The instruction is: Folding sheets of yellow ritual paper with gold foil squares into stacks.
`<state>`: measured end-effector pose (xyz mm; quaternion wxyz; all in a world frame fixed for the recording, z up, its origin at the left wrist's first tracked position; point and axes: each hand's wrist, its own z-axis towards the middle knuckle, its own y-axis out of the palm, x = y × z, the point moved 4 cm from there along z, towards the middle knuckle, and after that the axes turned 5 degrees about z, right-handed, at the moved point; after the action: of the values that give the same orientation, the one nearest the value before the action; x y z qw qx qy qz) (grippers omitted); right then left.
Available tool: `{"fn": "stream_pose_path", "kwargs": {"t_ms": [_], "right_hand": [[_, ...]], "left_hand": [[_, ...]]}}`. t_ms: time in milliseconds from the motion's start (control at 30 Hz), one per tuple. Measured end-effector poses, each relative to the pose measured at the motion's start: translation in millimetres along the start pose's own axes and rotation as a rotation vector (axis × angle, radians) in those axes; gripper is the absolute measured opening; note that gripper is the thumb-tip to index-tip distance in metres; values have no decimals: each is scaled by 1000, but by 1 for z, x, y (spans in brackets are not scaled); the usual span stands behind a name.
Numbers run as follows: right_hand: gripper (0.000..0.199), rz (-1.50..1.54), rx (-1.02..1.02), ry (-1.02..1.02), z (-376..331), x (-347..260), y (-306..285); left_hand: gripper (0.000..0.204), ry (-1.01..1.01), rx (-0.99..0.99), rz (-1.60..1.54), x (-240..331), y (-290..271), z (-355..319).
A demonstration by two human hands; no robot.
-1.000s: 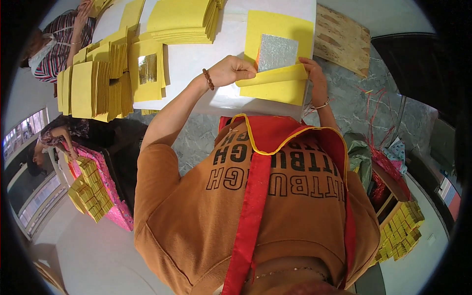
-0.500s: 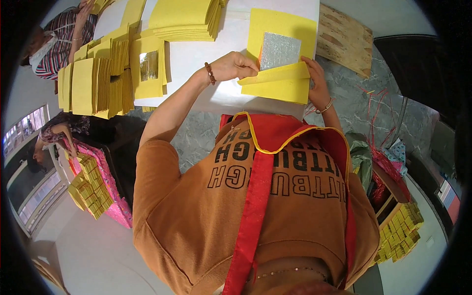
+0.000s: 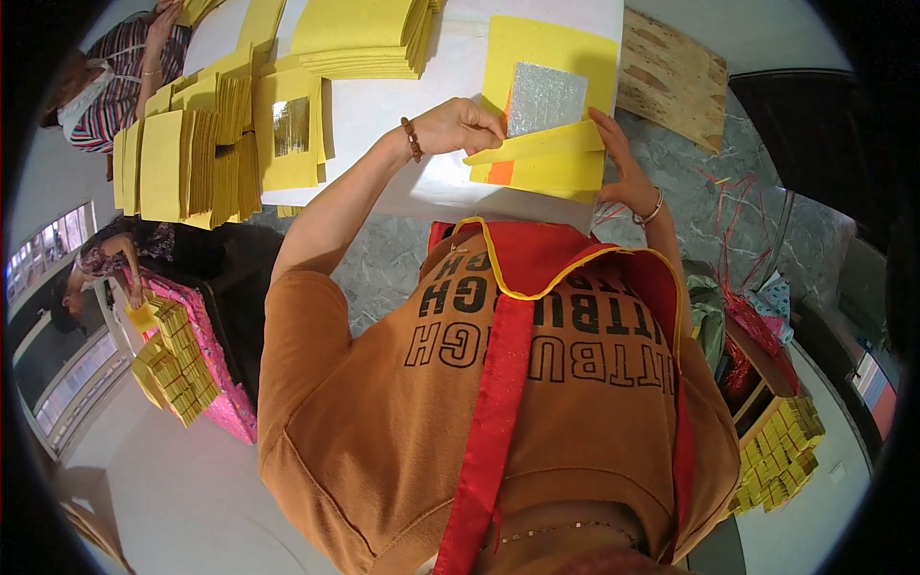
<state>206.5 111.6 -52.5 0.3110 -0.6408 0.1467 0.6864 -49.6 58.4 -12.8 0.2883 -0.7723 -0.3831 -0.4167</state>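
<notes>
On the white table, a yellow paper sheet (image 3: 546, 43) with a silver foil square (image 3: 546, 99) lies in front of me, its near part folded up into a yellow flap (image 3: 551, 142). My left hand (image 3: 465, 126) is closed in a pinch at the flap's left end, by the foil's lower left corner. Around the flap's right end is my right hand (image 3: 628, 172), its forefinger and thumb spread apart, the forefinger touching the paper's edge. Below the flap, more yellow paper shows an orange patch (image 3: 500, 172) at its left.
Stacks of folded yellow paper (image 3: 177, 168) stand at the table's left, and another stack (image 3: 359, 38) lies at the back. A yellow sheet with gold foil (image 3: 290, 127) is nearer. Two other people work at left. A wooden board (image 3: 673, 77) lies beyond the right edge.
My right hand has shifted slightly right and its fingers have spread. The paper below the flap now shows an orange patch. My left hand stays almost in place.
</notes>
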Motion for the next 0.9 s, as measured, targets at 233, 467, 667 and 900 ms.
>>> {"fn": "stream_pose_path", "kwargs": {"t_ms": [233,467,667,900], "right_hand": [[44,-296,230,55,4,0,9],[23,-69,404,-8,1,6,14],[21,-262,370,-77,6,-19,4],[13,-146,314,-34,-6,-33,17]], "left_hand": [[21,23,52,119,4,2,-6],[62,465,226,616,19,5,-29],[42,537,596,1107,21,9,-25],[18,504,525,784,12,20,-41]]}}
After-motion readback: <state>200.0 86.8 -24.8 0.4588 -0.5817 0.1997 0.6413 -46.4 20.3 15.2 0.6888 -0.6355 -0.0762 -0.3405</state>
